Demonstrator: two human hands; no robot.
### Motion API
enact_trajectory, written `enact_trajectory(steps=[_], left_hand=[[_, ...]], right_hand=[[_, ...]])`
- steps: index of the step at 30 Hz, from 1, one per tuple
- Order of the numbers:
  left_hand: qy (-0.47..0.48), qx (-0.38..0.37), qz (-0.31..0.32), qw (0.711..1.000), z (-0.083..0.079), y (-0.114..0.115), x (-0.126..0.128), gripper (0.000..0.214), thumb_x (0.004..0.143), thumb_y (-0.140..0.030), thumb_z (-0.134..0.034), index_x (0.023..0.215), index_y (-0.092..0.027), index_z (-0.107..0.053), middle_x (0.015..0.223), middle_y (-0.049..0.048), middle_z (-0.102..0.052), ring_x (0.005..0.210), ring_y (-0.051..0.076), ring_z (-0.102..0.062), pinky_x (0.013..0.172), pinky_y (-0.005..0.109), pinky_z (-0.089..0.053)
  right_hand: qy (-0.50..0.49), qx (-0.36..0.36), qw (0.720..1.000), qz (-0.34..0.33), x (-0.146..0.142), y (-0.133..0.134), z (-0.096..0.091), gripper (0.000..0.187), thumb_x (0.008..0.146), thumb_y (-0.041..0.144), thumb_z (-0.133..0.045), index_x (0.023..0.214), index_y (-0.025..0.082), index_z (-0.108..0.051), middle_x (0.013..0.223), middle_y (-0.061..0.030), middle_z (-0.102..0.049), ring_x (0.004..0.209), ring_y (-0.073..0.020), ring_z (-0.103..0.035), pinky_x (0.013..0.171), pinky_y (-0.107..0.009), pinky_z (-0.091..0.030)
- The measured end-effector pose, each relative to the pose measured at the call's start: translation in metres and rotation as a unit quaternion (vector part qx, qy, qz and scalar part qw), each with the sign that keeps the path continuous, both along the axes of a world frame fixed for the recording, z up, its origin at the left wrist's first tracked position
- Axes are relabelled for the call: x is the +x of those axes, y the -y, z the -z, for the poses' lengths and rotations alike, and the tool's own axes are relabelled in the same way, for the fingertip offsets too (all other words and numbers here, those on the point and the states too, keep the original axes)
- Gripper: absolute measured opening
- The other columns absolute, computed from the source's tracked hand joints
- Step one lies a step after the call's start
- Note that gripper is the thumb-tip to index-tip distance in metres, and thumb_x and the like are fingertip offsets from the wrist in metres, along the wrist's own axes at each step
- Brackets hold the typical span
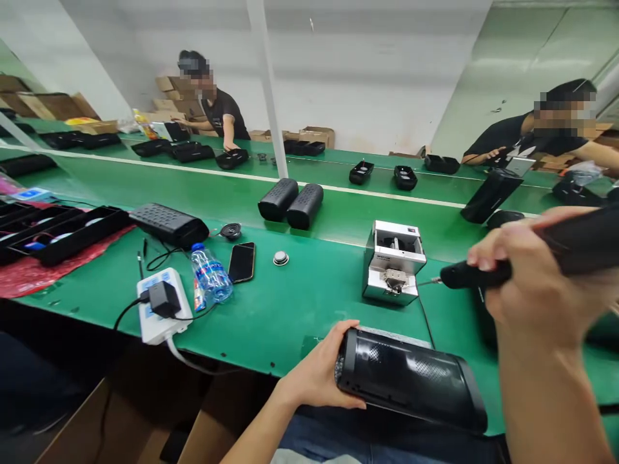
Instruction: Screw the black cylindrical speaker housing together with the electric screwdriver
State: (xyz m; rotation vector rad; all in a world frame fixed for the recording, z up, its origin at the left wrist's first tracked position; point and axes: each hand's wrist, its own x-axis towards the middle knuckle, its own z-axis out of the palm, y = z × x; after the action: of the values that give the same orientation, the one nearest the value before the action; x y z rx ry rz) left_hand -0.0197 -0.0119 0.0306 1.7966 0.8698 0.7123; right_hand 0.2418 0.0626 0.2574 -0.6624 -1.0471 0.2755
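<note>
On the far left of the green desk [290,303] I see black trays [62,232] lying on a red sheet [29,270], and behind them a person in dark clothes [220,113] working at the far side of the belt. Nearer to me a black speaker [169,225] lies flat, with a white power strip [157,306] and its black plug in front of it, a water bottle [210,274] on its side just beside that, and a dark phone [242,261] next to the bottle. A small round metal part [280,258] sits alone further right, and two dark cylindrical speakers [293,203] lie touching each other beyond it.

My left hand [322,374] is wrapped around the left end of a black speaker housing [411,380], fingers curled over its end cap, holding it at the desk's near edge above my lap. Behind the housing stands a small silver screw feeder [393,261].

My right hand [532,283] is closed tight around a black electric screwdriver [532,258], whose thin bit points left and reaches the feeder's front. A second person [532,138] sits at the far right, across the belt, with more black housings [382,174] lying near them.
</note>
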Motion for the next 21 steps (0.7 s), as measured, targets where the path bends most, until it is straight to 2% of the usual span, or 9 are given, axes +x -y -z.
enact_trajectory(steps=[3, 9, 14, 21], left_hand=[[0.001, 0.001, -0.003, 1.000, -0.002, 0.001, -0.001, 0.137, 0.059, -0.056, -0.105, 0.167, -0.029, -0.025, 0.164, 0.0193, -0.046, 0.150, 0.043, -0.053, 0.130, 0.057, -0.042], [0.000, 0.005, -0.004, 1.000, -0.007, 0.001, 0.000, 0.136, 0.061, -0.053, -0.105, 0.168, -0.030, -0.025, 0.164, 0.0193, -0.046, 0.150, 0.044, -0.053, 0.130, 0.058, -0.043], [-0.005, 0.010, 0.002, 1.000, -0.010, 0.000, 0.001, 0.138, 0.060, -0.055, -0.105, 0.168, -0.028, -0.025, 0.164, 0.0207, -0.046, 0.149, 0.044, -0.053, 0.129, 0.059, -0.044], [0.005, 0.018, 0.007, 1.000, -0.009, 0.000, 0.001, 0.139, 0.061, -0.058, -0.104, 0.169, -0.028, -0.023, 0.165, 0.0206, -0.045, 0.152, 0.045, -0.050, 0.130, 0.059, -0.042]], right_hand=[[0.045, 0.025, 0.998, -0.024, -0.021, -0.025, 0.009, 0.017, 0.077, 0.014, -0.077, 0.083, 0.016, -0.062, 0.059, 0.0021, -0.050, 0.044, -0.0205, -0.053, 0.045, -0.033, -0.050], [0.054, -0.034, 0.998, 0.001, -0.028, -0.053, 0.020, 0.019, 0.076, 0.018, -0.078, 0.088, 0.014, -0.065, 0.060, 0.0009, -0.053, 0.045, -0.0224, -0.058, 0.041, -0.029, -0.049], [0.046, -0.038, 0.998, -0.006, -0.029, -0.058, 0.019, 0.019, 0.072, 0.016, -0.076, 0.086, 0.016, -0.062, 0.057, 0.0003, -0.052, 0.043, -0.0242, -0.056, 0.036, -0.029, -0.044], [0.062, 0.004, 0.998, 0.003, -0.027, -0.056, 0.013, 0.016, 0.073, 0.017, -0.075, 0.078, 0.016, -0.061, 0.057, 0.0002, -0.049, 0.044, -0.0217, -0.055, 0.041, -0.029, -0.048]])
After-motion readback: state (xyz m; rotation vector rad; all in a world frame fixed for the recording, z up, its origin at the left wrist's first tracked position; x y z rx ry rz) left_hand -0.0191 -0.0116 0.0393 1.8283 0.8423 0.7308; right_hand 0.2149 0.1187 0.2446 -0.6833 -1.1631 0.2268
